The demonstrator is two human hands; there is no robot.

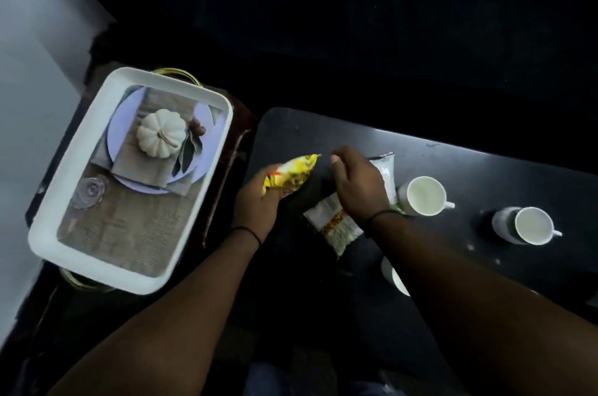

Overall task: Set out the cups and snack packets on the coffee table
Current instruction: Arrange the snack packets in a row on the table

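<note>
Fingers (275,193) of the left hand (259,204) curl around the lower end of a crinkly yellow plastic snack packet (289,175), gripping it so that its far tip slants up and away toward the right hand (356,188). That right hand hangs just beside the packet's tip, palm down, its fingers loosely bent with nothing visibly held between them (the thumb tip nearly meets the packet's corner, though contact cannot be confirmed). Each wrist carries a thin dark band.

Directly beneath the right hand's knuckles a white and green printed snack packet (336,227) lies flat on the matte black coffee table (485,182), partly hidden by the wrist. Just beyond those fingers, a glossy white foil packet (386,174) rests on the table as well. Right of that packet stands a white ceramic cup (424,195) with its handle pointing right, and farther right again a second white cup (530,225). Close under the right forearm a third white cup (393,277) shows only as a sliver.

Left of the left hand, well apart from the packets, sits a white rectangular tray (51,227) whose floor bears a printed picture of a pumpkin on a plate.
</note>
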